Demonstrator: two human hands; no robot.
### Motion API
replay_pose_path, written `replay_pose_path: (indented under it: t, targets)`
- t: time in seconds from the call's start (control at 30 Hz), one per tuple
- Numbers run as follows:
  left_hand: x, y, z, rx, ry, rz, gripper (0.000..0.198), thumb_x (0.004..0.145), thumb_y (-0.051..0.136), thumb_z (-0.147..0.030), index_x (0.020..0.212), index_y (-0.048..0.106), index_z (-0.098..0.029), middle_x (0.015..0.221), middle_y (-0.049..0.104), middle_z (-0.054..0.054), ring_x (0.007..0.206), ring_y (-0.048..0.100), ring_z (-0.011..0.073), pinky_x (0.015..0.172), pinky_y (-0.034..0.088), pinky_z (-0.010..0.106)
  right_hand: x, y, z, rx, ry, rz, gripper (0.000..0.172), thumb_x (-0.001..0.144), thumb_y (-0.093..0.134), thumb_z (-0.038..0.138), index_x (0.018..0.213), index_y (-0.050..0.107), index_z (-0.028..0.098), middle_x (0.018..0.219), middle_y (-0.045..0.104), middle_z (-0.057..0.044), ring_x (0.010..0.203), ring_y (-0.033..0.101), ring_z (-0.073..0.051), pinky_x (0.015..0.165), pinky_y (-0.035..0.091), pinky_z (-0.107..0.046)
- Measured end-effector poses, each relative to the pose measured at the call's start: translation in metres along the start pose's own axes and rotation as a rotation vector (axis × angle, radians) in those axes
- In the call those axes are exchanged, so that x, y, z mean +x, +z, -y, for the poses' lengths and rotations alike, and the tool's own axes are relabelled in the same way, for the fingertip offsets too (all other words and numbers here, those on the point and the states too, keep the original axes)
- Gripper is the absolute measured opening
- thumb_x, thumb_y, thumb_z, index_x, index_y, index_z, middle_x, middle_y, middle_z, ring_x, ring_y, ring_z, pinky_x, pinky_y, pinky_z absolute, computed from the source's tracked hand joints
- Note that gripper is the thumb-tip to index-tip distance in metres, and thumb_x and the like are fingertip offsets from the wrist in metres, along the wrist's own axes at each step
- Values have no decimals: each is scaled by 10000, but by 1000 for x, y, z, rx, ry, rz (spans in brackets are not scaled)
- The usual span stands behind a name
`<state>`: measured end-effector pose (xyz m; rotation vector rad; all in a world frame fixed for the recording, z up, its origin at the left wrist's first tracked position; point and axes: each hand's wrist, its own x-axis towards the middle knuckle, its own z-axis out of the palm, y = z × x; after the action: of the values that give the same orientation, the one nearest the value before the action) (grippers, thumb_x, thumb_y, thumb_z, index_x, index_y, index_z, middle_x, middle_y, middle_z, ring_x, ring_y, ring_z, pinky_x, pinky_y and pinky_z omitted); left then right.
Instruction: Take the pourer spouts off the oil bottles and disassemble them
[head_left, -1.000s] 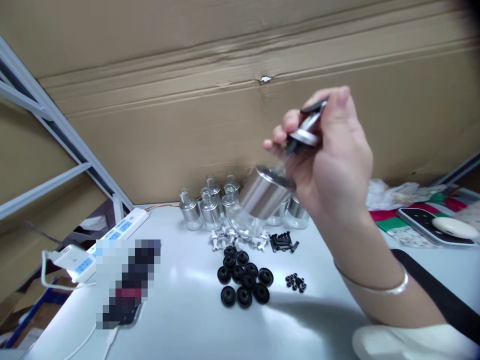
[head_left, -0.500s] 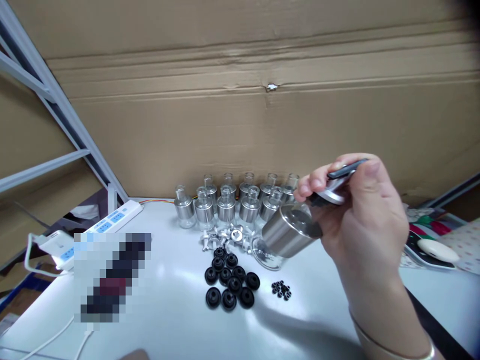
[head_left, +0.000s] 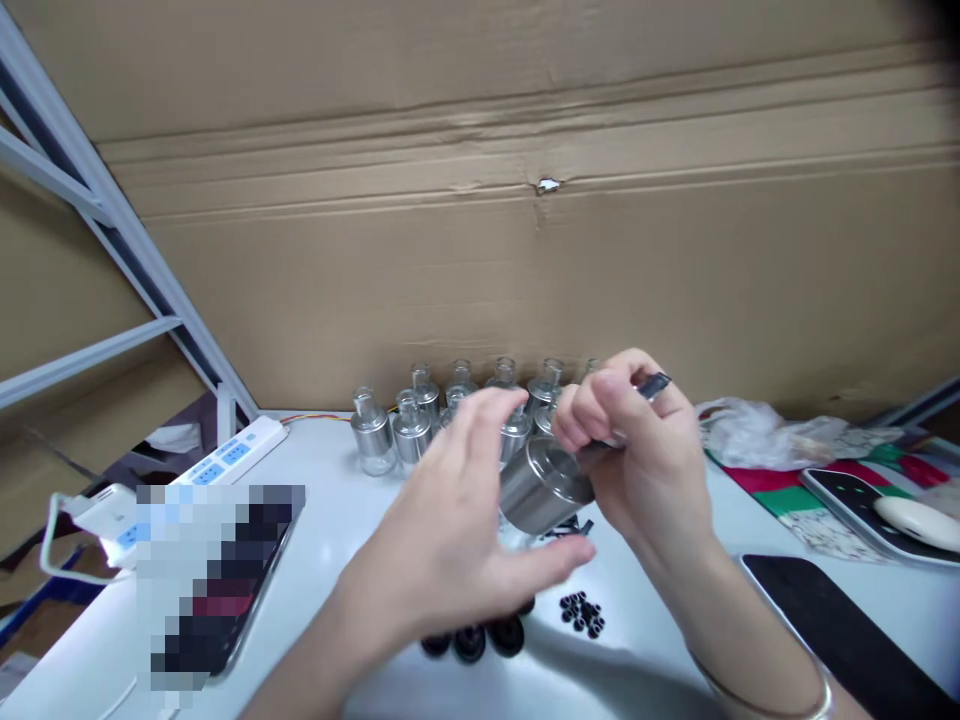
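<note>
My right hand (head_left: 637,440) is closed around the neck and top of a glass bottle with a brushed-metal sleeve (head_left: 536,490). The bottle is tilted, its base towards the lower left, and a dark-edged lever (head_left: 654,386) sticks out above my fingers. My left hand (head_left: 450,520) is spread beside the bottle's base end, thumb and fingers apart; whether it touches the glass I cannot tell. Behind it stand several similar bottles (head_left: 373,435) in rows. Black round caps (head_left: 470,642) lie partly covered by my left hand. Small black rings (head_left: 582,614) are heaped below the bottle.
On the left are a white power strip (head_left: 232,450) and a pixelated dark flat object (head_left: 225,600). A cardboard wall (head_left: 450,270) closes off the back. To the right lie a clear plastic bag (head_left: 780,435), a white mouse (head_left: 911,520) and a black flat device (head_left: 840,620).
My left hand has come in from the bottom edge and opened beside the bottle. My right hand, still holding the bottle, has moved left and slightly down.
</note>
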<state>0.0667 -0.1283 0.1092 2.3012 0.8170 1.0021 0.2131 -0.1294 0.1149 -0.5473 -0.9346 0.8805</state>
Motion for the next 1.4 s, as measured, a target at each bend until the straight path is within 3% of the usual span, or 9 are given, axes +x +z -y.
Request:
replay_pose_path:
  t: [0.23, 0.43, 0.6, 0.7, 0.8, 0.9, 1.1, 1.27, 1.4]
  targets:
    - [14, 47, 29, -504, -319, 324, 456, 546, 753, -250, 934, 524, -179, 707, 547, -24, 615, 524, 144, 554, 423, 258, 3, -6, 4, 15, 327, 176, 322, 765, 637, 213, 574, 378, 210, 352, 388, 91, 338, 347, -73, 414, 329, -217]
    - [5, 87, 57, -1569, -367, 1162, 577, 337, 791, -422, 800, 538, -190, 595, 619, 29, 507, 614, 221, 516, 493, 348, 6, -2, 6, 277, 536, 167, 368, 725, 623, 137, 549, 309, 212, 300, 260, 131, 288, 320, -64, 418, 392, -199]
    - [-15, 144, 66, -2217, -3, 1237, 649, 279, 700, -560, 811, 606, -201, 485, 614, 76, 328, 565, 254, 302, 397, 293, 7, 1, 5, 511, 580, 135, 459, 734, 591, 95, 516, 203, 208, 324, 106, 136, 283, 193, -40, 379, 352, -148]
    - [-18, 146, 62, -2217, -90, 1200, 658, 295, 652, -632, 793, 592, -206, 444, 572, 56, 308, 540, 241, 295, 371, 288, 6, 2, 6, 614, 518, 138, 502, 745, 566, 82, 512, 139, 208, 337, 104, 129, 296, 171, -33, 392, 368, -136]
    - [-9, 119, 53, -1955, -312, 1128, 613, 367, 641, -611, 810, 553, -196, 505, 576, 40, 380, 569, 228, 371, 414, 303, 8, 0, 6, 643, 440, 97, 523, 753, 556, 69, 518, 111, 210, 361, 118, 121, 316, 180, -29, 413, 391, -128]
    - [3, 70, 41, -1574, -431, 989, 541, 417, 742, -417, 858, 539, -178, 609, 616, 23, 479, 591, 189, 481, 484, 316, 18, -12, 9, 590, 398, 40, 537, 732, 571, 47, 536, 99, 213, 384, 147, 117, 334, 225, -21, 437, 420, -122]
    - [1, -40, 28, -578, -184, 398, 446, 550, 767, -228, 959, 591, -188, 846, 646, 60, 762, 624, 223, 650, 513, 313, 47, -61, 27, 480, 277, -70, 548, 649, 599, -11, 516, 109, 196, 357, 211, 127, 331, 299, 14, 437, 425, -93]
    - [0, -88, 69, -71, -291, -225, 428, 535, 813, -349, 883, 611, -203, 840, 664, 39, 771, 643, 234, 660, 526, 308, 47, -75, 39, 475, 238, -69, 505, 702, 536, -9, 528, 112, 202, 342, 236, 128, 320, 349, 40, 459, 409, -72]
    - [2, -95, 115, -81, -346, -380, 497, 555, 809, -386, 953, 599, -176, 888, 670, 51, 853, 653, 248, 774, 534, 350, 44, -75, 38, 531, 273, -18, 553, 671, 577, -31, 567, 92, 214, 363, 249, 130, 347, 385, 15, 479, 447, -97]
